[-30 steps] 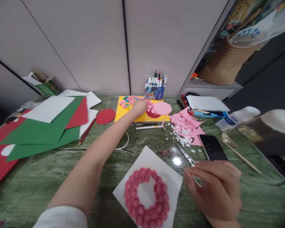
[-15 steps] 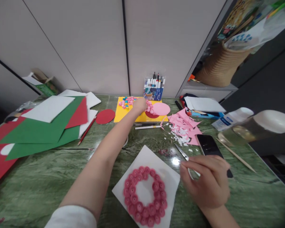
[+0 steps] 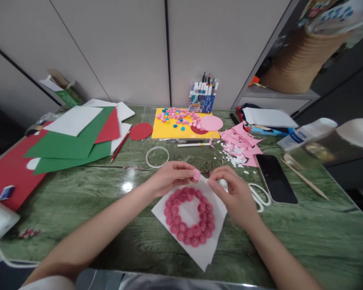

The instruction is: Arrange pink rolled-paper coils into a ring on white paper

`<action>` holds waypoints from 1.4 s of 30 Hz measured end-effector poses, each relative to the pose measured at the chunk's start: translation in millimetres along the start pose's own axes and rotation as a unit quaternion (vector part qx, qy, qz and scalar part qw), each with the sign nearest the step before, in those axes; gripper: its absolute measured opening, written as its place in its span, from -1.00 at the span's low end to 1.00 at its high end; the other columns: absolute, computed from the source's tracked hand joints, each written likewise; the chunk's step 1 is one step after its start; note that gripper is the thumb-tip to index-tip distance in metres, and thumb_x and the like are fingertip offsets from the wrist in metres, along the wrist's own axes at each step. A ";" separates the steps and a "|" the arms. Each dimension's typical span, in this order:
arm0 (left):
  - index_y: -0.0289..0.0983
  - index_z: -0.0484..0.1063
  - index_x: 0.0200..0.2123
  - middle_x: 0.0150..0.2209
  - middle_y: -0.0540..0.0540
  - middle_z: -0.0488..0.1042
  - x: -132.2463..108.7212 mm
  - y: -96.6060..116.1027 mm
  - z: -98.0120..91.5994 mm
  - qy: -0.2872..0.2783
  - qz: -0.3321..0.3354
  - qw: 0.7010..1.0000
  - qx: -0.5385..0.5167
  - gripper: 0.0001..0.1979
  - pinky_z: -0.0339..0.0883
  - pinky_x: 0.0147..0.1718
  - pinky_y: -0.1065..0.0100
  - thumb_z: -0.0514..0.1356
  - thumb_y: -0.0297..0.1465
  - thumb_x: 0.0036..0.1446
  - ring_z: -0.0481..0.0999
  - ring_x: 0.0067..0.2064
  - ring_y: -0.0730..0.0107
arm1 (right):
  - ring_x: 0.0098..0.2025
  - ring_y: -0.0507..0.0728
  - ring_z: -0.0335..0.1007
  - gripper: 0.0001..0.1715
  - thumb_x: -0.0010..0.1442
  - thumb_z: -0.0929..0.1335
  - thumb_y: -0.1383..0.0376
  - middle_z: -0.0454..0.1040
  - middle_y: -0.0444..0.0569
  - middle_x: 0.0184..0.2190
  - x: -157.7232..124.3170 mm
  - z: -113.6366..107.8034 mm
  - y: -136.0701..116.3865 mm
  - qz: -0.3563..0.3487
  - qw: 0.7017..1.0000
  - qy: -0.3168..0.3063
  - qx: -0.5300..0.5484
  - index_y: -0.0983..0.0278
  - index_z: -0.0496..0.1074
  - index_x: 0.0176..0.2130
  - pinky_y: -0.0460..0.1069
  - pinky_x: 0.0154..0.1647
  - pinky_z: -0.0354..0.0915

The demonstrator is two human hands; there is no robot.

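My left hand (image 3: 178, 176) pinches a small round pink paper coil (image 3: 196, 174) between thumb and fingertips, above the far edge of a white paper sheet (image 3: 199, 257). Close by on the right, my right hand (image 3: 230, 187) has thumb and forefinger pressed together; anything between them is too small to make out. On the sheet, under both hands, lies a ring of dark pink coiled paper pieces (image 3: 181, 227), set in two rows round a bare white middle. White-handled scissors (image 3: 261, 197) rest partly hidden behind my right hand.
Behind, a yellow sheet (image 3: 169, 131) bears many small pink, blue and yellow pieces. Pink paper scraps (image 3: 238, 139), a phone (image 3: 276, 181) and a wooden stick (image 3: 305, 180) lie to the right. Coloured sheets (image 3: 63, 143) cover the left; a clear ring (image 3: 147, 159) sits mid-table.
My left hand has come back from the yellow sheet with a pink paper coil. My right hand has moved left, up to it. The view has shifted.
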State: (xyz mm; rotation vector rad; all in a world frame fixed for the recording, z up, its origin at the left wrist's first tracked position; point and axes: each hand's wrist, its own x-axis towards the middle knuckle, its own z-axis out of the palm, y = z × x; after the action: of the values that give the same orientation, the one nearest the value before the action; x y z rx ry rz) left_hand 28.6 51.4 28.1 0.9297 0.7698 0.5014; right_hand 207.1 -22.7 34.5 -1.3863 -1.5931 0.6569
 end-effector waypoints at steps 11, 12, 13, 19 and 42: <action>-0.27 0.51 -0.30 -0.41 -0.08 0.53 -29.8 -29.8 8.3 0.079 0.057 0.995 0.003 -0.75 0.32 -0.32 0.39 0.32 -0.36 -0.13 0.48 -0.37 0.46 | -0.24 0.08 0.30 -0.90 0.13 0.30 0.30 0.34 -0.09 -0.36 -6.6 14.1 -6.7 -0.012 0.994 -0.076 -0.073 0.23 0.35 -0.43 0.01 -0.19 0.20; -0.27 0.51 -0.29 -0.41 -0.08 0.53 -29.6 -30.4 7.8 0.078 0.058 0.995 0.000 -0.74 0.32 -0.33 0.39 0.32 -0.36 -0.13 0.47 -0.38 0.46 | -0.24 0.08 0.30 -0.90 0.13 0.30 0.30 0.34 -0.09 -0.36 -6.9 14.8 -6.0 -0.017 0.994 -0.074 -0.082 0.24 0.35 -0.43 0.01 -0.19 0.19; -0.27 0.51 -0.29 -0.41 -0.08 0.53 -29.2 -30.9 7.3 0.078 0.058 0.995 -0.001 -0.74 0.32 -0.33 0.39 0.32 -0.36 -0.14 0.47 -0.38 0.45 | -0.23 0.08 0.30 -0.91 0.12 0.30 0.30 0.34 -0.09 -0.36 -7.2 15.4 -5.3 -0.022 0.993 -0.072 -0.091 0.23 0.36 -0.42 0.01 -0.19 0.19; -0.28 0.52 -0.28 -0.39 -0.09 0.54 -27.3 -33.7 5.4 0.091 0.061 0.993 0.034 -0.72 0.35 -0.31 0.37 0.33 -0.33 -0.15 0.49 -0.37 0.42 | -0.22 0.09 0.28 -0.93 0.13 0.30 0.30 0.34 -0.09 -0.36 -8.8 18.7 -4.4 -0.041 0.989 -0.072 -0.118 0.23 0.35 -0.40 0.03 -0.18 0.16; -0.28 0.51 -0.31 -0.30 -0.08 0.56 -29.8 -29.7 9.9 0.106 0.103 0.981 0.129 -0.77 0.41 -0.26 0.41 0.29 -0.32 -0.09 0.53 -0.26 0.36 | -0.21 0.10 0.27 -0.94 0.11 0.31 0.33 0.35 -0.11 -0.37 -10.7 20.8 -3.7 -0.054 0.979 -0.053 -0.192 0.24 0.34 -0.42 0.04 -0.17 0.08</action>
State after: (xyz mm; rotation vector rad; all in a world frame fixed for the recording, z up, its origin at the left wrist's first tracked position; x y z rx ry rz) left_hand 19.0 10.6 17.3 1.2181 0.9515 0.7021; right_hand 186.8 -30.5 25.1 -1.5451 -1.9391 0.3737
